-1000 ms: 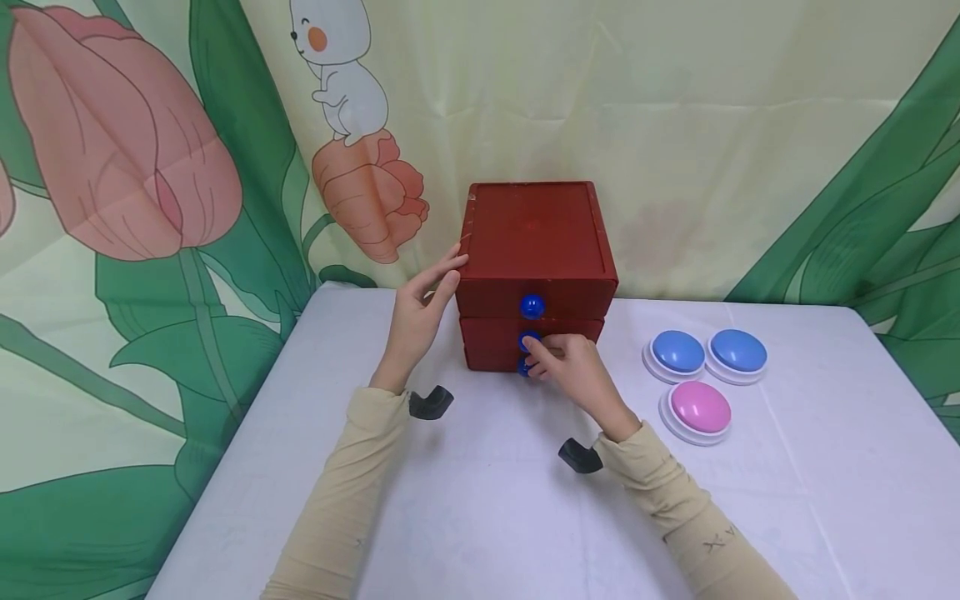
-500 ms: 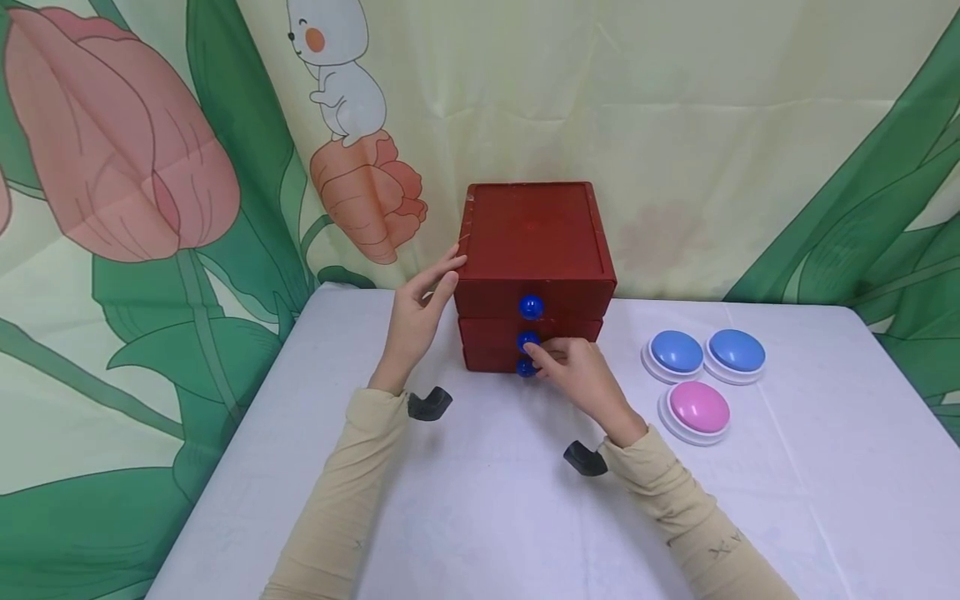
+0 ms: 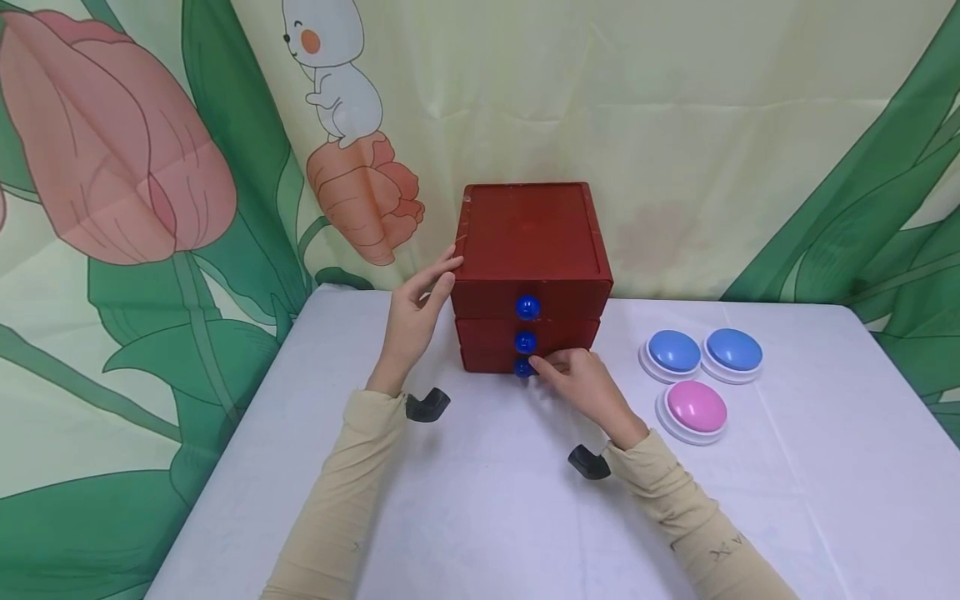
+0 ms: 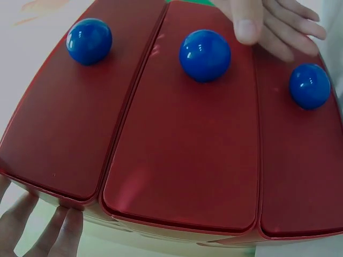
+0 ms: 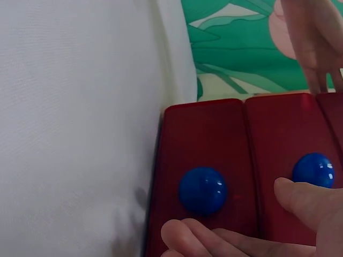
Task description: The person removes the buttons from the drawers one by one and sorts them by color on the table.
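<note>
A dark red drawer cabinet (image 3: 532,233) stands on the table, its three drawers pushed in. Each drawer front has a round blue knob: top (image 3: 528,307), middle (image 4: 205,55) and bottom (image 5: 203,190). My left hand (image 3: 411,321) rests its extended fingers against the cabinet's left side, near the upper edge. At the lower right of the drawer fronts, my right hand (image 3: 588,387) is beside the bottom knob, holding nothing. In the right wrist view its thumb (image 5: 305,198) overlaps the middle knob, and its loosely bent fingers (image 5: 198,238) lie close beside the bottom one.
To the right of the cabinet sit two blue push lights (image 3: 673,351) and a pink push light (image 3: 697,407) on white bases. A white cloth covers the table (image 3: 480,500). Behind it hangs a printed curtain (image 3: 675,167) with tulips and a rabbit.
My right hand has moved down from the middle knob to the bottom knob, its thumb coming off the middle one. The left hand stays against the cabinet's side.
</note>
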The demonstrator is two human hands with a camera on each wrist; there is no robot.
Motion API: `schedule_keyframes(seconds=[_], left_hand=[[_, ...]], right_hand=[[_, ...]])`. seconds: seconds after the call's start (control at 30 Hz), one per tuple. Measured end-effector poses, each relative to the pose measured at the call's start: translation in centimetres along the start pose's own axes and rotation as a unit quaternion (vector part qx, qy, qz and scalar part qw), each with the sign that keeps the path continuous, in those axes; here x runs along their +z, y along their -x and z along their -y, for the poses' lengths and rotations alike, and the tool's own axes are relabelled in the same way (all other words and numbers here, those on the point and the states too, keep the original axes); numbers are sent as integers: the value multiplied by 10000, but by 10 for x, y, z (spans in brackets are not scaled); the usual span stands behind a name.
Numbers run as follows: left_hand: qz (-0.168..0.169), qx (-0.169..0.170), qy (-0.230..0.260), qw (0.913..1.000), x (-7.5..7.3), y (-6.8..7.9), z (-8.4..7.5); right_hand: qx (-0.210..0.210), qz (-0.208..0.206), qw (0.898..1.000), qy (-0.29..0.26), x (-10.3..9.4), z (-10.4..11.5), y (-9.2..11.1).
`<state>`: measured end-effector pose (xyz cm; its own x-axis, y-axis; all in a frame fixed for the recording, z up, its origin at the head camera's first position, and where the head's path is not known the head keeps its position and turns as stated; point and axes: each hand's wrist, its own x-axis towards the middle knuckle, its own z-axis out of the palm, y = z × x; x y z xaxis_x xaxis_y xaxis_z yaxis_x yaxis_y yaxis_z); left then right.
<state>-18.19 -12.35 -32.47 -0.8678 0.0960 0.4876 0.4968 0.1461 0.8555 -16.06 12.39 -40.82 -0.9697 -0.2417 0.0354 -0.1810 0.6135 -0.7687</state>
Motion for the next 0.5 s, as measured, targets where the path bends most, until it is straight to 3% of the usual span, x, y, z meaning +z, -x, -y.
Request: schedule_keyframes(seconds=[0.5], left_hand=[[35, -67, 4, 10000, 0, 0, 0]], right_hand=[[168, 183, 9996, -165, 15, -6, -11]])
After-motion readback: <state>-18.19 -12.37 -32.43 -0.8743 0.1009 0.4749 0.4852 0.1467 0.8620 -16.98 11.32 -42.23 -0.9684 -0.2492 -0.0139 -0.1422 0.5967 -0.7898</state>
